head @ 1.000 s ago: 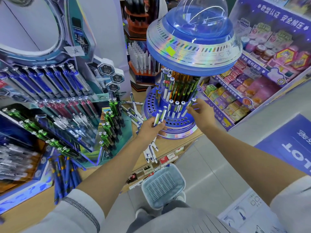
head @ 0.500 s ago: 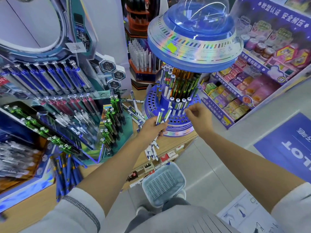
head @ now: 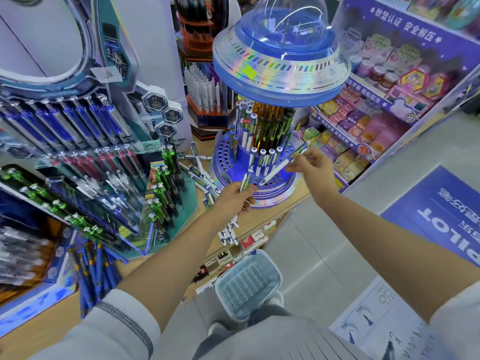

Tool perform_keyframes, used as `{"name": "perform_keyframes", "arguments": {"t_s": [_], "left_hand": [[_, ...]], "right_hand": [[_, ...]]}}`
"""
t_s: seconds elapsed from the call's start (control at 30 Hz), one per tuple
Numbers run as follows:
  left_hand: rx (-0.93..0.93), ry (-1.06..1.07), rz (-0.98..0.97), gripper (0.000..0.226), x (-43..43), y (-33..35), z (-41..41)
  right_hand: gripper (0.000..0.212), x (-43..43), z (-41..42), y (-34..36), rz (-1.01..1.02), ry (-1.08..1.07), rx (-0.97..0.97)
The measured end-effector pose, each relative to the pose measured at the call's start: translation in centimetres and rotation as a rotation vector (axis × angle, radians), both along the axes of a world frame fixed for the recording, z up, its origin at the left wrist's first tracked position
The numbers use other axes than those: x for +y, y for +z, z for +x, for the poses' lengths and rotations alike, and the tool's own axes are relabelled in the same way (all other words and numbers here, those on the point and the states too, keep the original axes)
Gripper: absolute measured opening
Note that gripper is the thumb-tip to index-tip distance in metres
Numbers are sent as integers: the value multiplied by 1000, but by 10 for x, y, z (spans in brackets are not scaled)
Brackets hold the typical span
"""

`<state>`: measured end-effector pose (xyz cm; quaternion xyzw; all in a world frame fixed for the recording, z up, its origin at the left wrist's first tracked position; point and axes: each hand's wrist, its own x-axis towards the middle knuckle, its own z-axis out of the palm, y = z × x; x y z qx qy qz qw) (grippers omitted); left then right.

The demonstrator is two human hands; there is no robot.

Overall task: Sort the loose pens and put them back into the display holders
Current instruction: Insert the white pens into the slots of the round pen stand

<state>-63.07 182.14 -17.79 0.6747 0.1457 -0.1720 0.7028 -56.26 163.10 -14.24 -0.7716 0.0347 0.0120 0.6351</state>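
My right hand (head: 310, 165) pinches one white pen (head: 276, 169) by its upper end. The pen is slanted, with its tip just above the near holes of the round holder (head: 226, 162). My left hand (head: 232, 198) is closed around a bundle (head: 230, 233) of the same pens, close to the near rim of the holder. Most of the bundle hangs below the fist, past the bench (head: 284, 203) edge.

I think the first risk is the angle. The pen comes in slanted, so the tip may slide over the base and miss its hole. It may also push the row of standing pens (head: 265, 158) just behind it.

The second risk is the bundle. It is held only in the middle, so one pen may slip out and fall to the floor or into the basket (head: 248, 284) below.

I also cannot tell if the holder turns. If it does, a side push from the tip could move the hole away.

More loose pens (head: 201, 175) lie on the bench left of the holder, so my left arm could sweep them off.
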Motion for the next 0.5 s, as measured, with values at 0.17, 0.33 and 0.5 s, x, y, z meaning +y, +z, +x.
{"name": "perform_keyframes", "arguments": {"t_s": [0.17,0.33,0.5], "left_hand": [[16,39,-6,19,5,-2,4],[-19,34,-14,17,8,-4,5],[-7,21,1,16,9,-5,8]], "right_hand": [[19,-5,11,-3,-243,-101,-119],[13,3,16,-11,-385,-103,-151],[7,2,22,-10,-488,-25,-155]]}}
